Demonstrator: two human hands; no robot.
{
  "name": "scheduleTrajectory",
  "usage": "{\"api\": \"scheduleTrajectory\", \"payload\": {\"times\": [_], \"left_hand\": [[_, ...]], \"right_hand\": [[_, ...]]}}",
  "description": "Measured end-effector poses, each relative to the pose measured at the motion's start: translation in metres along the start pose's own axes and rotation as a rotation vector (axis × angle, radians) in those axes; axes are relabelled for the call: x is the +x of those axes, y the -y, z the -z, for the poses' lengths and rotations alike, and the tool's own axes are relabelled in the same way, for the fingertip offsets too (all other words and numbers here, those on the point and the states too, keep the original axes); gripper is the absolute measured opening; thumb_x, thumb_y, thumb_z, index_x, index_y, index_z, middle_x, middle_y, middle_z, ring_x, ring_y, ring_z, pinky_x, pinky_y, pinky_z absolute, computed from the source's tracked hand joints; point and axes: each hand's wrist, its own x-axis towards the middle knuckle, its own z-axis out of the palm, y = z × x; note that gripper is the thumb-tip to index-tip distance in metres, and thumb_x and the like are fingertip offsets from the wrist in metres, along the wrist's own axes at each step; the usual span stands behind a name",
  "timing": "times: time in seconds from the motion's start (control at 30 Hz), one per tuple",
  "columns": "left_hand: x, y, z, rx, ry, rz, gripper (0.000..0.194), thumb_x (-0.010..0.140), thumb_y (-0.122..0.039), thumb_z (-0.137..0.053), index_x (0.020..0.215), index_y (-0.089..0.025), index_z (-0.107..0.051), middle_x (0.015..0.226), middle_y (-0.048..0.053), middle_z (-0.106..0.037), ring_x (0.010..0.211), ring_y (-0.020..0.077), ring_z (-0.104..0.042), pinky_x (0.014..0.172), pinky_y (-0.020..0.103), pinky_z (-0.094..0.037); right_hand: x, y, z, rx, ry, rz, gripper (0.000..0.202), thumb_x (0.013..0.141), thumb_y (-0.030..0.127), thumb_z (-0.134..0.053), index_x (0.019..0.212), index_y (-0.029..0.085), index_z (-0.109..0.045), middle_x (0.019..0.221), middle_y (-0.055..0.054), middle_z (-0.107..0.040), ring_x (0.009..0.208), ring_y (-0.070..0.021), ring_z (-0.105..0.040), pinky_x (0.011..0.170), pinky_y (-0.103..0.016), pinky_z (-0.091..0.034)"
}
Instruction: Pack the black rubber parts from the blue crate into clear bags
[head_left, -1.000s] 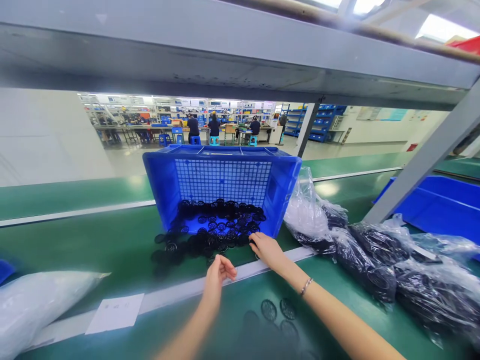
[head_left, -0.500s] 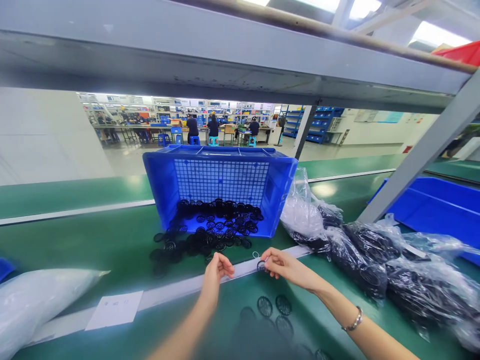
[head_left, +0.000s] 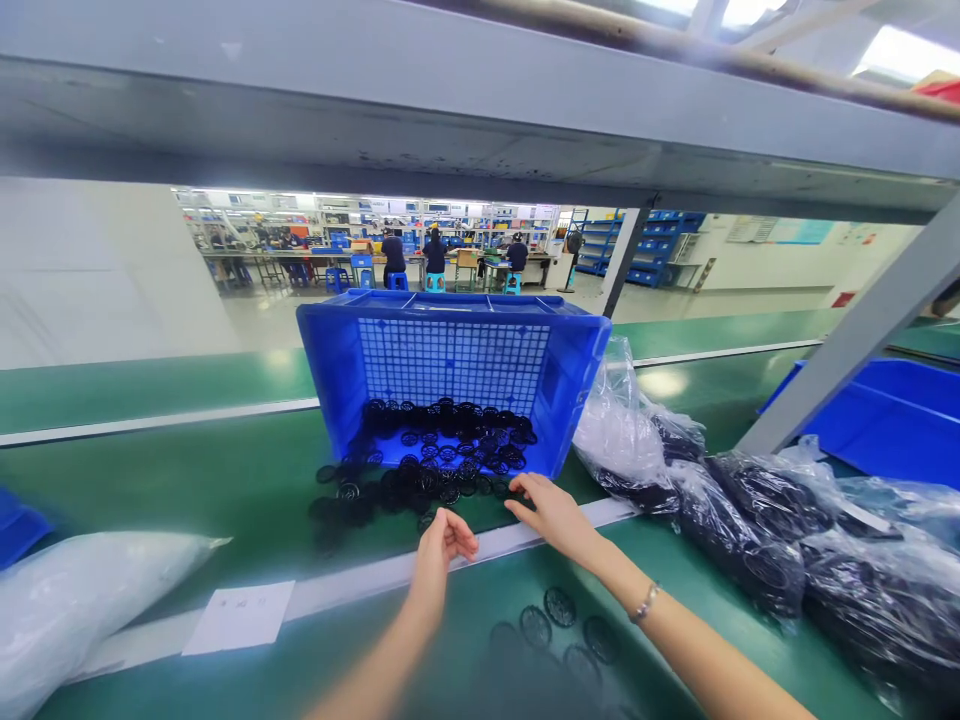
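Many round black spoked parts [head_left: 427, 475] lie heaped inside a blue crate [head_left: 585, 400] tipped on its side, and spill out over its front edge. My right hand [head_left: 546, 508] is at the right end of the spill, thumb and fingers apart, with nothing visible between them. Just left of it, my left hand [head_left: 445, 545] hovers over the white strip [head_left: 360, 585], fingers curled loosely; whether anything is in it does not show. Several more black rings [head_left: 559, 607] lie on the green surface nearer to me, below my right hand.
Clear bags of black parts [head_left: 735, 530] lie at the right, near another blue bin [head_left: 892, 415]. At the left are a white plastic bag [head_left: 97, 590] and a paper label [head_left: 240, 617]. A grey shelf beam [head_left: 450, 110] crosses overhead. People sit at far benches.
My right hand has let go of the small black ring and moved up toward the spilled pile, its fingers parting. Another ring lies among those near me. The view has shifted slightly.
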Motion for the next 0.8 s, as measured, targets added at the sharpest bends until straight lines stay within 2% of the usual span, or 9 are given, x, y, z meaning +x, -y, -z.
{"api": "scheduleTrajectory", "payload": {"times": [0.1,0.17,0.27,0.33,0.5,0.63,0.73,0.8], "left_hand": [[0.000,-0.001,0.000,-0.007,0.002,-0.004,0.050,0.089,-0.061,-0.050,0.069,-0.016,-0.061,0.066,0.006,-0.063,0.063,0.0172,-0.057,0.064,0.029,-0.046],[0.000,0.000,0.000,-0.007,0.000,-0.004,0.050,0.089,-0.060,-0.049,0.069,-0.016,-0.061,0.066,0.006,-0.063,0.064,0.0172,-0.057,0.064,0.029,-0.046],[0.000,0.001,0.001,-0.011,0.004,0.003,0.050,0.089,-0.060,-0.049,0.069,-0.016,-0.061,0.066,0.006,-0.063,0.063,0.0171,-0.057,0.063,0.029,-0.046],[0.001,0.002,0.002,-0.007,0.004,0.004,0.050,0.089,-0.060,-0.049,0.069,-0.016,-0.061,0.066,0.006,-0.063,0.063,0.0172,-0.057,0.063,0.030,-0.046],[0.001,0.002,0.001,0.003,-0.005,-0.006,0.051,0.089,-0.060,-0.049,0.069,-0.015,-0.061,0.066,0.006,-0.063,0.063,0.0171,-0.057,0.063,0.029,-0.046],[0.000,0.001,0.001,0.001,-0.004,-0.008,0.050,0.089,-0.060,-0.049,0.069,-0.016,-0.061,0.065,0.005,-0.063,0.063,0.0166,-0.057,0.063,0.029,-0.046],[0.000,0.002,0.001,-0.005,-0.002,-0.005,0.050,0.090,-0.060,-0.049,0.070,-0.016,-0.061,0.065,0.005,-0.062,0.064,0.0166,-0.058,0.064,0.029,-0.047],[0.000,0.002,0.001,-0.006,0.001,-0.003,0.050,0.090,-0.060,-0.049,0.070,-0.015,-0.061,0.065,0.004,-0.062,0.063,0.0164,-0.057,0.064,0.029,-0.047]], "right_hand": [[0.016,0.001,-0.019,0.023,-0.009,-0.015,0.010,0.087,0.029,-0.059,0.094,0.022,-0.058,0.099,-0.008,-0.063,0.096,-0.0254,-0.059,0.089,-0.042,-0.044],[0.018,0.000,-0.022,0.074,0.002,-0.036,0.010,0.091,0.030,-0.052,0.094,0.022,-0.057,0.093,-0.008,-0.064,0.093,-0.0249,-0.060,0.088,-0.042,-0.045],[0.010,0.000,-0.013,0.206,0.082,-0.063,0.022,0.097,0.038,-0.042,0.103,0.021,-0.055,0.081,-0.004,-0.066,0.078,-0.0204,-0.064,0.075,-0.036,-0.050],[0.002,0.003,-0.001,0.302,0.173,-0.063,0.030,0.097,0.045,-0.040,0.106,0.020,-0.054,0.079,-0.003,-0.068,0.071,-0.0179,-0.065,0.067,-0.031,-0.052],[-0.018,0.018,0.018,0.603,0.375,-0.135,0.035,0.091,0.051,-0.052,0.103,0.019,-0.056,0.084,-0.002,-0.067,0.074,-0.0156,-0.062,0.067,-0.027,-0.049],[-0.041,0.029,0.014,0.450,0.465,-0.038,0.023,0.089,0.040,-0.060,0.096,0.019,-0.065,0.080,-0.001,-0.063,0.076,-0.0164,-0.058,0.070,-0.028,-0.046],[-0.058,0.033,0.010,0.272,0.435,0.085,0.014,0.085,0.032,-0.067,0.096,0.024,-0.068,0.096,-0.002,-0.063,0.092,-0.0191,-0.058,0.082,-0.030,-0.045],[-0.060,0.034,0.009,0.206,0.404,0.147,0.012,0.084,0.028,-0.068,0.096,0.026,-0.067,0.099,-0.001,-0.062,0.097,-0.0190,-0.058,0.086,-0.029,-0.044]]}}
